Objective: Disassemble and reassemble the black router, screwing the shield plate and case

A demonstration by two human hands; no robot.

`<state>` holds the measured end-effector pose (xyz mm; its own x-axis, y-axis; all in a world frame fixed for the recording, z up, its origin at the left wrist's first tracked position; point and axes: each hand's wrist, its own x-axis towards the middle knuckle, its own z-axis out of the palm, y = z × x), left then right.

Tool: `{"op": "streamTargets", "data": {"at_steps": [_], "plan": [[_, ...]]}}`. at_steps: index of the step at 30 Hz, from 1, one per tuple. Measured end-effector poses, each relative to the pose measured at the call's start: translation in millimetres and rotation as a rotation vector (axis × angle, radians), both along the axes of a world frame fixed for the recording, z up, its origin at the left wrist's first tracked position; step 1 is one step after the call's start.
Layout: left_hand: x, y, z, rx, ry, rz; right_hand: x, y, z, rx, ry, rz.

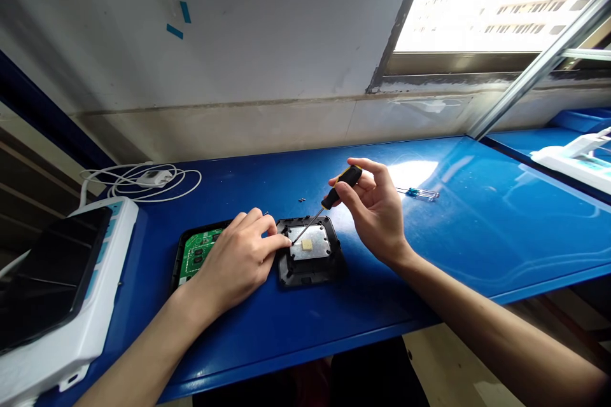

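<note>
My right hand grips a black and yellow screwdriver, its shaft slanting down to the left. The tip meets the upper left part of a silver metal plate fixed in a black plastic cover. On the plate sits a small beige pad. My left hand is closed at the cover's left edge, one fingertip beside the screwdriver's tip; its other fingers are curled and partly hidden. Under that hand lies a black housing with a green circuit board, partly covered.
Small dark screws lie behind the cover on the blue table. A clear-blue-handled screwdriver lies to the right. At left are a white device with a dark screen and a coiled white cable. Another white device stands far right.
</note>
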<state>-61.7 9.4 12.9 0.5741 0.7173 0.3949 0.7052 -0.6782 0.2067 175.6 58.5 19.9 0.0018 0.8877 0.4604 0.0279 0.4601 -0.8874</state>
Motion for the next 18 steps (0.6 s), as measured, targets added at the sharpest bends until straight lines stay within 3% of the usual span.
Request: {"op": "streamTargets", "data": {"at_steps": [18], "plan": [[1.3,0.0,0.5,-0.014,-0.023,-0.002,0.4,-2.0,-0.4,0.049,0.004,-0.007]]}}
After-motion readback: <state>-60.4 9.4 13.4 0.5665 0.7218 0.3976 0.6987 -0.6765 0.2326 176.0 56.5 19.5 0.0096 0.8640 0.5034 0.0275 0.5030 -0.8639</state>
